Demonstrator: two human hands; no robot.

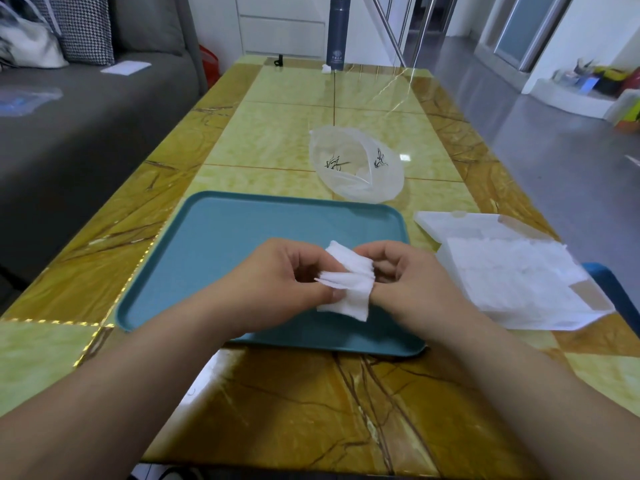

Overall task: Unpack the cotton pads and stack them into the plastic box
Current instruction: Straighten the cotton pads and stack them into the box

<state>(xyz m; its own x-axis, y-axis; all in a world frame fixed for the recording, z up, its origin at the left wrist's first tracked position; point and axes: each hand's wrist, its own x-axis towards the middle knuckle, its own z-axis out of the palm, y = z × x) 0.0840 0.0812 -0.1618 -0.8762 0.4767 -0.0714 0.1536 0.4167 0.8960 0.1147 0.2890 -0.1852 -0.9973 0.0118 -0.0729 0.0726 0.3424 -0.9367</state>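
Several cotton pads [349, 282], yellow table [277, 140], grey sofa [86, 133]

Glossy marble-pattern table [277, 133], teal tray [221, 237] at centre, clear bag [356, 168] at 1 o'clock, plastic box [512, 271] at 3 o'clock, dark flask [336, 32] at 12 o'clock

We see both hands, left hand [277, 275] and right hand [412, 275], pinching a small fanned stack of cotton pads [348, 284] above the teal tray [214, 244]. Right of the tray lies the open plastic box [512, 271]. Beyond the tray sits a clear plastic bag [356, 168].
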